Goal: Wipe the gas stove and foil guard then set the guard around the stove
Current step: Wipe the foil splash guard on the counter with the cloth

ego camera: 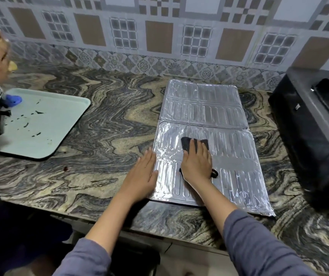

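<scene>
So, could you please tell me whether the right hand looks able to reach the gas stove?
Probably yes. The right hand presses the cloth on the foil guard, and the gas stove sits to the guard's right, with only a strip of countertop showing between them.

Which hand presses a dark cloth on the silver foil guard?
The right hand, flat on the dark cloth on the silver foil guard; the left hand rests bare on its left edge.

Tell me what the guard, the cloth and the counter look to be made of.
Guard: likely aluminium foil sheet, shiny silver, embossed with ribbed ovals, creased at a fold. Cloth: soft dark fabric, matte, bunched under the right hand; weave too small to tell. Counter: polished stone, probably granite or marble, with swirling grey and tan veins.
</scene>
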Demonstrator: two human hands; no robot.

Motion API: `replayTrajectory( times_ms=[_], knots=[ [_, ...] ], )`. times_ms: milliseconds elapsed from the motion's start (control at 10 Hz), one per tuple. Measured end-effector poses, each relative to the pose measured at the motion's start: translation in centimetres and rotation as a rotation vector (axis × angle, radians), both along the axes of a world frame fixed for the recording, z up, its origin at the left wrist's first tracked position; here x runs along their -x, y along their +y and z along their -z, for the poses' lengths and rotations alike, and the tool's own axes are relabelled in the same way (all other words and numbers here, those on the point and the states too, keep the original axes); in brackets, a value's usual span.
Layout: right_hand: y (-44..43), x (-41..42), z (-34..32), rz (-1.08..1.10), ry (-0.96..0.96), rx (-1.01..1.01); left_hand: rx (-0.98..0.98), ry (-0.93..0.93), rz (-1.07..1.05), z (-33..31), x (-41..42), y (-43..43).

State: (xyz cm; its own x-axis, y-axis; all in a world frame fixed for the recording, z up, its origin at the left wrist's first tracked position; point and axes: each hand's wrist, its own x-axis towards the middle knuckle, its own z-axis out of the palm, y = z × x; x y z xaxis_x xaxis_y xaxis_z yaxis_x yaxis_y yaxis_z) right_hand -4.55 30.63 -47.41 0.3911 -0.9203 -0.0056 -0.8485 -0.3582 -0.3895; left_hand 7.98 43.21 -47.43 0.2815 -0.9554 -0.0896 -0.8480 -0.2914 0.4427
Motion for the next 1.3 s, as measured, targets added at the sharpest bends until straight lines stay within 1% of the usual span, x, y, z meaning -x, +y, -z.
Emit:
replayTrajectory(
  times_ms=[200,300,400,600,700,800,900,1100,1300],
  knots=[
    [0.0,-0.1,0.1,0.011,0.002,0.007,-0.035,-0.067,0.01,0.5,0.4,3.1],
    [0.1,-0.6,0.1,0.011,0.007,0.01,-0.053,-0.12,0.005,0.6,0.7,3.0],
    [0.4,-1.5,0.1,-0.043,0.006,0.024,-0.064,-0.154,0.019,0.7,0.7,3.1],
    [1.1,-4.0,0.0,-0.366,0.044,0.072,-0.07,-0.188,0.018,0.7,0.7,3.0],
    [0.7,-3.9,0.1,-0.491,0.074,0.079,-0.085,-0.154,0.04,0.6,0.5,3.1],
    [0.5,-3.7,0.0,-0.533,0.092,0.061,-0.094,-0.117,0.078,0.3,0.5,4.3],
    [0.4,-3.7,-0.1,-0.544,0.099,0.042,-0.095,-0.137,0.097,0.2,0.7,5.7],
    [1.1,-3.1,-0.7,-0.616,0.127,0.053,-0.086,-0.14,0.063,0.2,1.1,5.8],
    [3.7,-0.6,-0.4,-0.717,0.098,0.062,-0.128,-0.133,0.033,-0.1,1.5,5.6]
  ],
)
